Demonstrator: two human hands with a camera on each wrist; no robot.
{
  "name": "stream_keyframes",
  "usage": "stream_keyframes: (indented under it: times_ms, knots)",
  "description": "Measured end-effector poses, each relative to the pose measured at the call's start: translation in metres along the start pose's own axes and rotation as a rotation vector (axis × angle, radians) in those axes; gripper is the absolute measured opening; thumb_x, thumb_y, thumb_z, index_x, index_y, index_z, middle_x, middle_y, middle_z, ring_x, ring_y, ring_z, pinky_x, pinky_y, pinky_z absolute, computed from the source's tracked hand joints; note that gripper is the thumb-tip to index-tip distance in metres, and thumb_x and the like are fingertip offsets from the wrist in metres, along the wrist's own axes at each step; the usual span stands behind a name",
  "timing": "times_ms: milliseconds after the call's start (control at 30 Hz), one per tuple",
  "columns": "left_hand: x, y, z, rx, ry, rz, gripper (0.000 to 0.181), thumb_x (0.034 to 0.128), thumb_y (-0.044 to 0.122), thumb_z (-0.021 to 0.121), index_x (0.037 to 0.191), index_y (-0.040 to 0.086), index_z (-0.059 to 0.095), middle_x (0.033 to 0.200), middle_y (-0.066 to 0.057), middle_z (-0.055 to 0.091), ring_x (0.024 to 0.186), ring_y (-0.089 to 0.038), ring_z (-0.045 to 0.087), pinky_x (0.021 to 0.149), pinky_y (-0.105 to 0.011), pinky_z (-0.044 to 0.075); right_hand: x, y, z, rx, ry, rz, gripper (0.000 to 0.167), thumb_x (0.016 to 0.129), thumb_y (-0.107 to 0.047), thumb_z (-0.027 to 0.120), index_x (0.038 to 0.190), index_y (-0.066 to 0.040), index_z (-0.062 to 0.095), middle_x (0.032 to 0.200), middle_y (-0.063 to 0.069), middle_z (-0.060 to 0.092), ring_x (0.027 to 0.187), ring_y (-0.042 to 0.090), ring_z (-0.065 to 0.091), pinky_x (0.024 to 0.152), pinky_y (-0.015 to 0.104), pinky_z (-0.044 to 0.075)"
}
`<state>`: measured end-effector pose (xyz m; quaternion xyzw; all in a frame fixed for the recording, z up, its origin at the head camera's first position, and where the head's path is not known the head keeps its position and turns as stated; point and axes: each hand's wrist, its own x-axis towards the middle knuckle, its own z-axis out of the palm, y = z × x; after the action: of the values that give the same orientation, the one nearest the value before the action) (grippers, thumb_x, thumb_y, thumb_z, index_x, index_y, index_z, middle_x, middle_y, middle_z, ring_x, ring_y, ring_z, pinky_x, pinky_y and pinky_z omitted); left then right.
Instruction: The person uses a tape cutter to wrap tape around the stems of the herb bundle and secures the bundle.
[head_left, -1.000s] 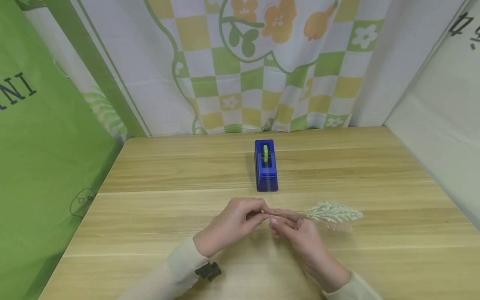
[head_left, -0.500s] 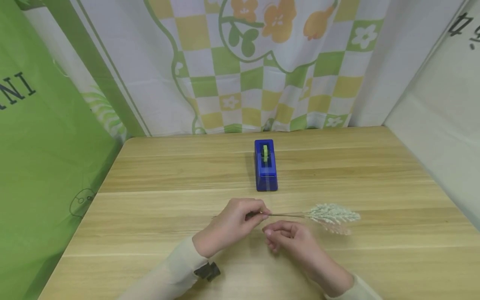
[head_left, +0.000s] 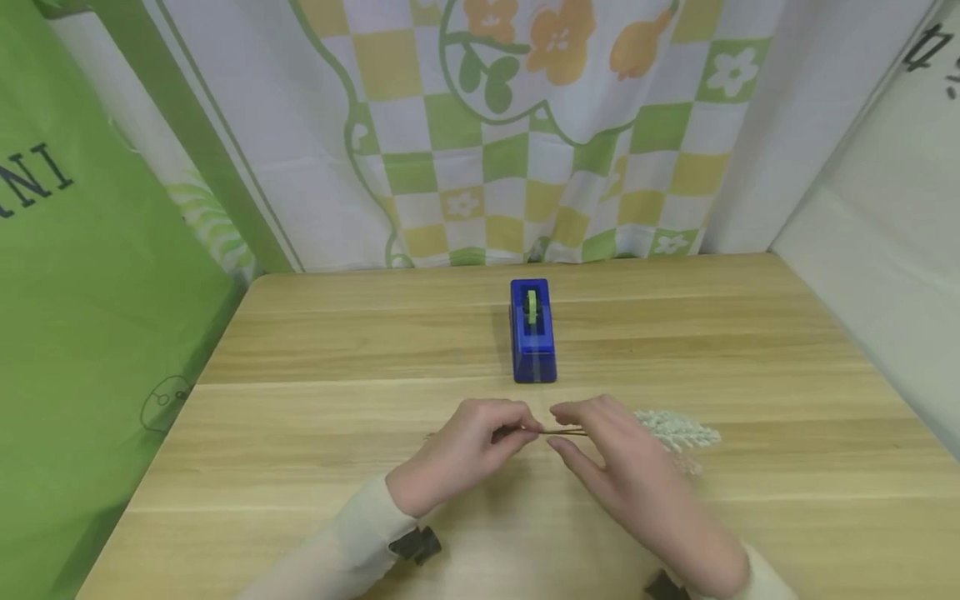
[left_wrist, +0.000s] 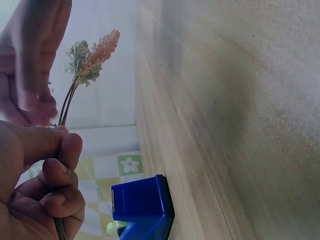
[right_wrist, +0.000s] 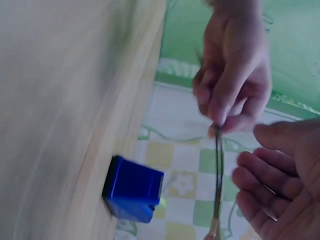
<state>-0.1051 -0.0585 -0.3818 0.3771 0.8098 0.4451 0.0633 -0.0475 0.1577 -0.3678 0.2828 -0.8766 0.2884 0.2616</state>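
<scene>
Between thumb and fingers, my left hand (head_left: 465, 450) pinches the thin stems of dried grass sprigs (head_left: 678, 431) held roughly level above the table. The left wrist view shows one pale green plume and one pinkish plume (left_wrist: 102, 50) at the stems' far end. My right hand (head_left: 630, 475) is spread beside the stems, thumb and fingers apart, and covers part of them in the head view. In the right wrist view its fingers (right_wrist: 262, 175) are relaxed, with a gap between them and the stems (right_wrist: 218, 170). The lower stem ends are mostly hidden by my left hand.
A blue tape dispenser (head_left: 534, 333) with a light green core stands on the wooden table (head_left: 337, 333), just beyond my hands. A checkered curtain (head_left: 517, 167) hangs behind the table. Green fabric (head_left: 97, 292) is at the left and a white sheet (head_left: 877, 225) at the right.
My right hand first drew back from the stems toward me, then moved forward beside them and spread its fingers. The left hand keeps its pinch in nearly the same place.
</scene>
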Motion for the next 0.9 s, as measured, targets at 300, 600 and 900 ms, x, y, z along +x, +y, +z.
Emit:
stream_keyframes:
  times_ms: [300, 600, 900]
  knots:
    - [0.002, 0.0, 0.001, -0.011, -0.008, -0.014, 0.01, 0.1007, 0.003, 0.066, 0.102, 0.006, 0.076, 0.102, -0.01, 0.081, 0.07, 0.002, 0.052, 0.066, -0.015, 0.053, 0.005, 0.014, 0.01, -0.163, -0.079, -0.123, 0.034, 0.09, -0.018, 0.079, 0.118, -0.005, 0.067, 0.093, 0.003, 0.079, 0.082, 0.017, 0.074, 0.075, 0.034, 0.063]
    - [0.002, -0.001, 0.001, -0.017, -0.013, -0.017, 0.009, 0.1008, 0.003, 0.066, 0.103, 0.004, 0.075, 0.098, -0.011, 0.08, 0.068, 0.002, 0.05, 0.064, -0.014, 0.05, 0.006, 0.019, 0.016, -0.133, -0.06, -0.152, 0.035, 0.084, -0.012, 0.081, 0.115, -0.001, 0.07, 0.091, 0.005, 0.077, 0.076, 0.013, 0.071, 0.069, 0.024, 0.061]
    - [0.001, -0.002, 0.002, 0.051, 0.027, -0.018, 0.005, 0.0995, 0.008, 0.07, 0.097, 0.005, 0.073, 0.092, -0.01, 0.08, 0.073, 0.002, 0.058, 0.068, -0.015, 0.054, 0.006, 0.022, 0.018, -0.123, -0.075, -0.166, 0.028, 0.084, -0.011, 0.082, 0.109, -0.001, 0.074, 0.092, 0.004, 0.076, 0.078, 0.012, 0.07, 0.071, 0.021, 0.06]
